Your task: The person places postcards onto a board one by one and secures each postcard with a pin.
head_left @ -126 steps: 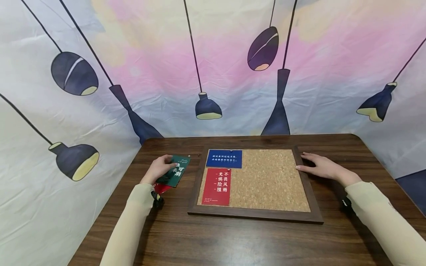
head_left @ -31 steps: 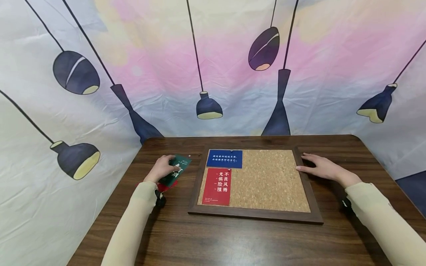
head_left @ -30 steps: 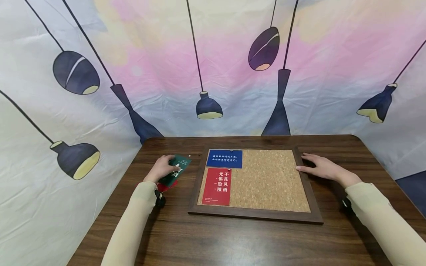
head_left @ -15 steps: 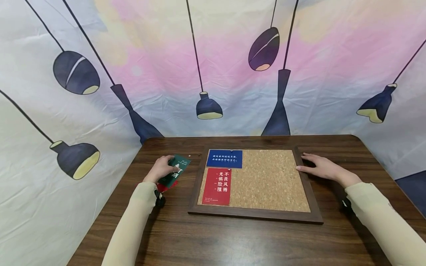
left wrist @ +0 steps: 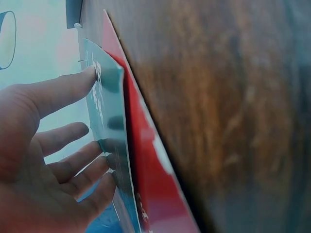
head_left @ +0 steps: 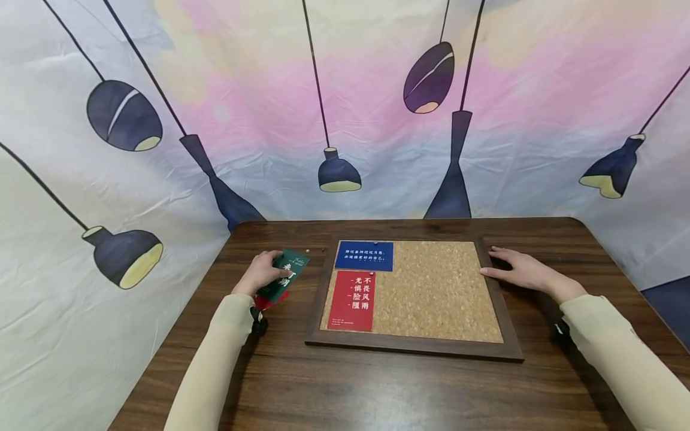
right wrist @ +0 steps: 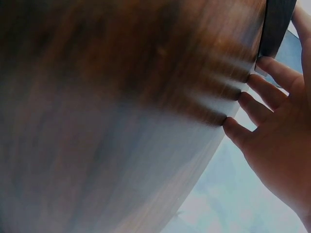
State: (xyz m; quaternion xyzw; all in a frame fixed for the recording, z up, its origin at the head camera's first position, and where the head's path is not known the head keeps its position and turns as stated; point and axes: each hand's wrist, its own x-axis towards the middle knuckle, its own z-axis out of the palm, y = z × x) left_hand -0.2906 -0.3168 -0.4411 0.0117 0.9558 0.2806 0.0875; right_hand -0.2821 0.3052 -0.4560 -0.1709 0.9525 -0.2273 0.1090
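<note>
On the bench (head_left: 377, 392), the left hand (head_left: 261, 273) is touching a green card (head_left: 281, 288), the right hand (head_left: 523, 270) a corkboard (head_left: 436, 293), fingers (left wrist: 77, 158) spread.

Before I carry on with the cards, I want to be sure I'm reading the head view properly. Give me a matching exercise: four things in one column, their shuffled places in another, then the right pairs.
Things
1. Blue card
2. Pinned red card
3. Green card
4. Right hand

Places
A. Off the board, touched by the left hand
B. Lower left of the cork surface
C. At the right side of the wooden frame
D. Upper left of the cork surface

Right pairs
1-D, 2-B, 3-A, 4-C
</note>
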